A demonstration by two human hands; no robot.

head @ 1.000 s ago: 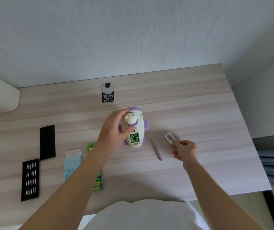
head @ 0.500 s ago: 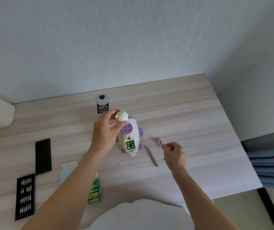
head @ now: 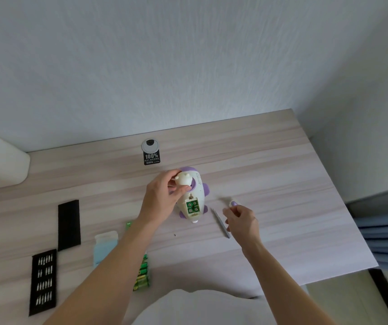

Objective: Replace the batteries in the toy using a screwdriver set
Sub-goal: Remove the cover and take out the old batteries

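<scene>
Gripped between the thumb and curled fingers of the left hand (head: pixel 162 198) was the white knob at the top of the toy (head: pixel 197 184), a white and purple rocket-shaped body held over the middle of the wooden table (head: pixel 282 184). Its battery compartment was seen open and turned toward the camera, with four green batteries (head: pixel 193 206) seated inside. Whether the toy's near end rested on the table could not be told. To the right, a small white and purple piece (head: pixel 232 203) was pinched at the fingertips of the right hand (head: pixel 241 218), its outline blurred. A thin grey screwdriver (head: pixel 221 222) was laid on the table between the toy and the right hand. A tiny dark speck (head: pixel 174 235), perhaps a screw, was seen just near of the toy. Further left and nearer, a row of green spare batteries (head: pixel 142 275) was partly hidden by the left forearm, beside a pale blue box (head: pixel 105 246). A black bit tray (head: pixel 43 281) and a black lid (head: pixel 69 225) were placed at the left edge. A round grey grommet (head: pixel 150 145) with a black sticker (head: pixel 151 158) was set at the far side, and a white appliance (head: pixel 0 160) at the far left.
</scene>
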